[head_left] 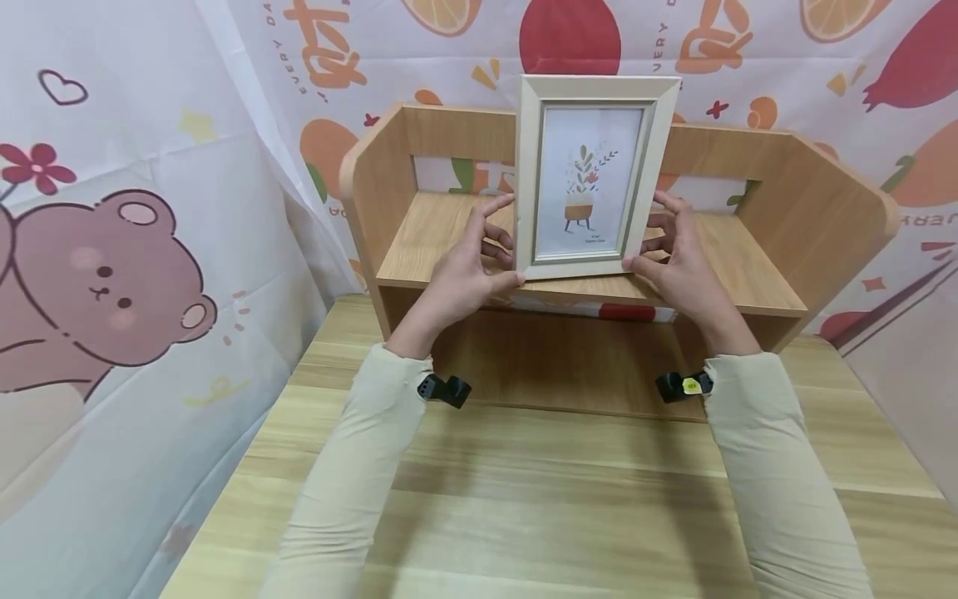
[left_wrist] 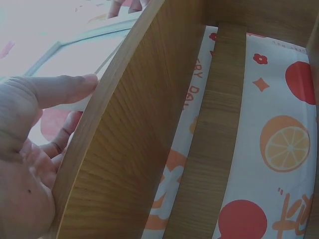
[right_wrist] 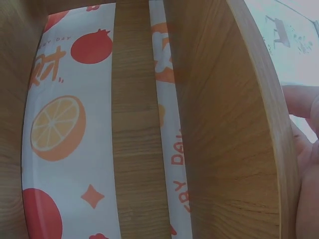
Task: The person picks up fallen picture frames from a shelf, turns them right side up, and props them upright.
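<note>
A cream picture frame (head_left: 527, 175) with a plant print stands upright on the upper board of a wooden shelf (head_left: 756, 258), its lower edge near the board's front. The left hand (head_left: 471, 270) holds the frame's left side, thumb at the bottom corner and fingers bent along the edge. On the other side the right hand (head_left: 684, 270) grips the lower right edge the same way. In the left wrist view the left thumb lies on the frame's border (left_wrist: 77, 104). The right wrist view catches only part of the right hand (right_wrist: 306, 124) beside the board edge.
The shelf stands on a light wooden table (head_left: 569, 499), with a lower compartment under the board. Printed cloth with fruit (head_left: 569, 37) hangs behind; a cloth with a bear (head_left: 112, 283) hangs at the left. A pale panel (head_left: 913, 358) is at the right.
</note>
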Demonstrator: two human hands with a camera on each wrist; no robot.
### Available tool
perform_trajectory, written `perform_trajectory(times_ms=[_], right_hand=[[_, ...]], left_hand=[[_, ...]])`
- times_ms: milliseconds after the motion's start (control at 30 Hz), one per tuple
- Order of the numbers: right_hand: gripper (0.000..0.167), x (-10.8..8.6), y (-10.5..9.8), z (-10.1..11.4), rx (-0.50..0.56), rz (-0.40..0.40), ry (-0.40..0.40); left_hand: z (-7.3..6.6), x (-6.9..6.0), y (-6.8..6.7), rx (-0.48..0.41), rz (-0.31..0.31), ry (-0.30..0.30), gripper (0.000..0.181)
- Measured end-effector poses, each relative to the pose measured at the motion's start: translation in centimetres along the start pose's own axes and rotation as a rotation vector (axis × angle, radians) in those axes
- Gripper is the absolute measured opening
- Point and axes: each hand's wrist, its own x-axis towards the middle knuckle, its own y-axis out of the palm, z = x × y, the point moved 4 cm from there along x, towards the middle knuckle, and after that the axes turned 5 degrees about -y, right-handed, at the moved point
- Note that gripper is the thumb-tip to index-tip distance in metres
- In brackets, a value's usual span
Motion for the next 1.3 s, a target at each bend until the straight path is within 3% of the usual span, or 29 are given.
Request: perform_trajectory(times_ms=[500,733,1300], right_hand=[[0.074,-0.45,0.07,-0.15,0.018,-0.031,-0.009],[0.070,-0.58,0.13,-0.11,0.007,-0.047,-0.020],[0.070,-0.97,-0.03,0.28,-0.006,-0.053,-0.017]], left_hand=[[0.27,0.08,0.04,0.015,-0.007,0.015,0.084],[0.07,-0.17,-0.19,-0.021,-0.013,0.038,0.073],[0.36,-0.46,-0.24,0.011,-0.011,0.032,0.077]])
